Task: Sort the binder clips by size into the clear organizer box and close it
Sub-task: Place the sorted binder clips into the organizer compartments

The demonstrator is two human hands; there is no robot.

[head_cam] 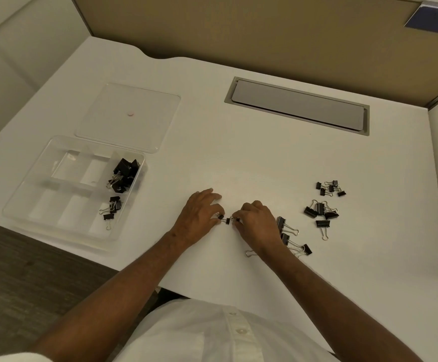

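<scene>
Pinching small clips (pixel 227 220) between left hand (pixel 199 218) and right hand (pixel 257 223), I see the organizer box (pixel 29 205) lying leftward by the desk's near-left edge, nearer my left.

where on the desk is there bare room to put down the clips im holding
Bare white desk runs from the clear organizer box and clear flat lid across to the grey cable hatch, and down to the hands. It is crowded beside the right hand, where loose black binder clips lie in clusters.
</scene>
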